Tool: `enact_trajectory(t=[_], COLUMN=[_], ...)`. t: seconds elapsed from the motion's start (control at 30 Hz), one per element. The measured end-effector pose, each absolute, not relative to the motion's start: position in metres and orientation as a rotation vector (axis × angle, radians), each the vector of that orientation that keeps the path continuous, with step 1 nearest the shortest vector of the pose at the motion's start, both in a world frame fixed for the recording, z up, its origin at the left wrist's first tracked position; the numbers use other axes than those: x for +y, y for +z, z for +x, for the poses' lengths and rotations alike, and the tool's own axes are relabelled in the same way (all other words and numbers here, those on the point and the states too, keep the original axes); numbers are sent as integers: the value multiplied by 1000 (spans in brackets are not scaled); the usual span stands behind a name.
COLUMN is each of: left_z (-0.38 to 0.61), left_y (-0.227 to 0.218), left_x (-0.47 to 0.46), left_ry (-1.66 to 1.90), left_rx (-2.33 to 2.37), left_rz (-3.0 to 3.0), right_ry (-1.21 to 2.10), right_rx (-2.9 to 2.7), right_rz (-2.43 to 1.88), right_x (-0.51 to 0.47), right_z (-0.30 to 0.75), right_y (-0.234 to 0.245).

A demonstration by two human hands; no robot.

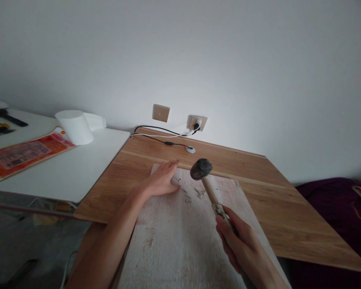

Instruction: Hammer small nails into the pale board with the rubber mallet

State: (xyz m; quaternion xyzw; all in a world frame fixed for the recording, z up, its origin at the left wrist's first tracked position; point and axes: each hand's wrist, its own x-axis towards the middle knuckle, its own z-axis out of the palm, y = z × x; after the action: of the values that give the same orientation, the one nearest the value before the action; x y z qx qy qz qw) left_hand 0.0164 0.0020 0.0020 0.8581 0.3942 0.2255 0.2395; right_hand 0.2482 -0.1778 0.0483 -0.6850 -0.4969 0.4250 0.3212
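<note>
My right hand (239, 241) is wrapped round the handle of a mallet (201, 169) with a dark, rounded head and a light wooden shaft. Its head is raised toward the far part of a worn whitish board (174, 245). On the board's far left part rests my left hand (164, 180), thumb and fingers apart, with nothing visible in it. Several small metal nails (188, 198) lie loose on the board, right beside the left fingers and below the mallet head. Part of the mallet's handle is hidden by the right fingers.
The board lies on a brown wooden desk (291, 212). Cables (168, 143) run along its back to a wall socket (197, 123). At left, a white table (108, 152) bears a white paper roll (74, 127), an orange packet (30, 152) and a brush (9, 117). Purple fabric (327, 200) lies at right.
</note>
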Motion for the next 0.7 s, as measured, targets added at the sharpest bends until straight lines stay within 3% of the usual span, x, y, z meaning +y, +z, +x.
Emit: enact_trajectory(t=[0.27, 0.47, 0.7], left_z=[13, 29, 57], left_y=[32, 58, 56], left_x=[-10, -17, -8], left_ry=[717, 438, 246], left_rx=[1032, 1056, 857], left_rz=[2514, 2718, 2882], right_ry=[996, 1013, 1028], right_rx=[-1204, -1222, -1184], right_rz=[-1923, -1946, -1975], right_x=[-198, -197, -197], right_z=[287, 297, 290], right_y=[23, 9, 15])
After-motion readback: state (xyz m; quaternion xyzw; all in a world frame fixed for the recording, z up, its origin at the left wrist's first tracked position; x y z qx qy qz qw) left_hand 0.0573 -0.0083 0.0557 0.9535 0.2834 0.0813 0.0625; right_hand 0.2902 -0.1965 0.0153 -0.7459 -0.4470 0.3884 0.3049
